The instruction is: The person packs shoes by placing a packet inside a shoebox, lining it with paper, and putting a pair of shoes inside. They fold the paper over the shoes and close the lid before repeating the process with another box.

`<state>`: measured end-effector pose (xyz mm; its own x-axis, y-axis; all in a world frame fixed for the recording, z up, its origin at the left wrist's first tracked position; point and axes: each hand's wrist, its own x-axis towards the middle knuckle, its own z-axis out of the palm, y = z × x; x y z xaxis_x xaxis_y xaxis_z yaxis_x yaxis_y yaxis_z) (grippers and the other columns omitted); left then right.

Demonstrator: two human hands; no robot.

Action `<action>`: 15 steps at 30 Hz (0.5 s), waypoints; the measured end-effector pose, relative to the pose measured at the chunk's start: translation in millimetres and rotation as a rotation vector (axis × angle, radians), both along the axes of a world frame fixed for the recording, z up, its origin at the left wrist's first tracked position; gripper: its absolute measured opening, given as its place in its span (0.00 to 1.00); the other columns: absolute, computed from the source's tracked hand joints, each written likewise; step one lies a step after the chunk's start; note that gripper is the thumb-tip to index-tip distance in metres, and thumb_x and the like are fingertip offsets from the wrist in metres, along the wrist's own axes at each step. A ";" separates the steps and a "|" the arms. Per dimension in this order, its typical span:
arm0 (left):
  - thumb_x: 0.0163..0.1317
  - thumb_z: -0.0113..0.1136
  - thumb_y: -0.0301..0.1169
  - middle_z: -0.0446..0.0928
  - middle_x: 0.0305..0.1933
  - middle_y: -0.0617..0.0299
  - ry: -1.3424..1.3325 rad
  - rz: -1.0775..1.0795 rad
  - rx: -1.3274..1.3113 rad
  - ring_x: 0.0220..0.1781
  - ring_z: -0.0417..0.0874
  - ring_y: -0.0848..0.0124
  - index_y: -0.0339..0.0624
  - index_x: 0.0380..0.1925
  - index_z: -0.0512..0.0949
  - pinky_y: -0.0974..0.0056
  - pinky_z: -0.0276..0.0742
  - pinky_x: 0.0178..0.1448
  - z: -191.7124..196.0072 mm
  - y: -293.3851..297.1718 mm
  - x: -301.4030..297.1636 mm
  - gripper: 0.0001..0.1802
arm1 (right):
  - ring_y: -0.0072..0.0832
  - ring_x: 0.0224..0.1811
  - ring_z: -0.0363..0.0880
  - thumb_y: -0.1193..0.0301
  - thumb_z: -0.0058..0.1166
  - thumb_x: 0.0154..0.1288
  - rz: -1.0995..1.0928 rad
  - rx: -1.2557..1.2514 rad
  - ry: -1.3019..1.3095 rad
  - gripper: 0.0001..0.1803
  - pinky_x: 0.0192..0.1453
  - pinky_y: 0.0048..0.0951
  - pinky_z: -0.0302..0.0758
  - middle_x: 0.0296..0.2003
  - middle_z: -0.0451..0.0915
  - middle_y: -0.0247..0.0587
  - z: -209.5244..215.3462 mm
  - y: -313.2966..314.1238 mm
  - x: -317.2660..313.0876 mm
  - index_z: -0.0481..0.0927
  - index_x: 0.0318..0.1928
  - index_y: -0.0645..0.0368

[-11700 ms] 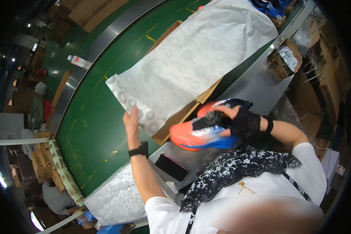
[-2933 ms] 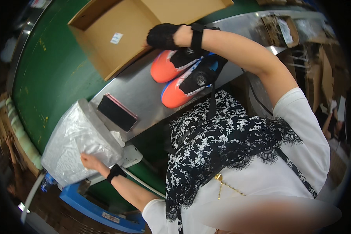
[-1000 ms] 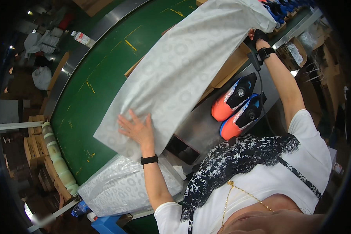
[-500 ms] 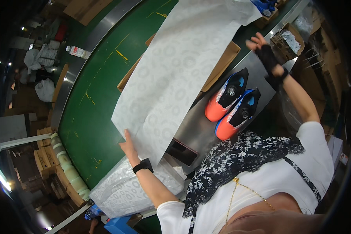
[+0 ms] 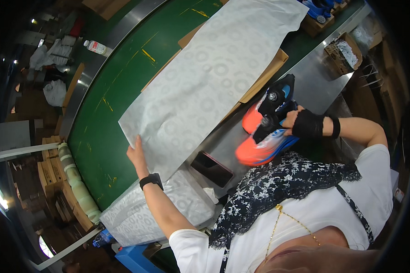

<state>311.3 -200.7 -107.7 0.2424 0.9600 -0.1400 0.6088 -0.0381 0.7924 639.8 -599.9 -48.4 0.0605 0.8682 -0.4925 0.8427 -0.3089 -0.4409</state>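
My left hand [image 5: 138, 157] grips the near edge of a long patterned white paper sheet [image 5: 200, 77]. The sheet lies over a brown cardboard box [image 5: 265, 78], whose sides show beyond it. My right hand [image 5: 297, 122], in a black fingerless glove, is closed around the heel end of the nearer orange, black and blue shoe [image 5: 253, 152]. That shoe is tilted and smeared by motion at its toe. Its mate, a matching shoe [image 5: 253, 117], sits just beyond it on the metal surface [image 5: 321, 95], partly hidden by the held one.
A dark phone [image 5: 212, 169] lies near me, beside a plastic-wrapped stack of patterned paper [image 5: 141, 216]. Blue shoes [image 5: 321, 12] sit at the far right, near a small carton of white material [image 5: 344, 54]. A bottle [image 5: 97, 48] lies at the green belt's [image 5: 118, 109] far rim.
My right hand has come down from the upper right and taken hold of the nearer shoe, which has shifted and tilted. My left hand has moved slightly left with the paper's edge.
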 end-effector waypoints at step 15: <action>0.60 0.48 0.35 0.72 0.45 0.54 -0.739 -0.359 -0.721 0.49 0.73 0.66 0.36 0.48 0.66 0.63 0.70 0.50 82.6 -47.6 117.3 0.19 | 0.29 0.15 0.73 0.63 0.46 0.56 -0.692 -0.009 0.927 0.15 0.13 0.28 0.71 0.26 0.73 0.42 -64.3 211.2 -39.1 0.71 0.35 0.65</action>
<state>428.6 -248.2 -25.1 0.7473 0.5673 -0.3461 0.0201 0.5013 0.8650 600.8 -388.8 -112.7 0.1336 0.7868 -0.6026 -0.1538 -0.5842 -0.7969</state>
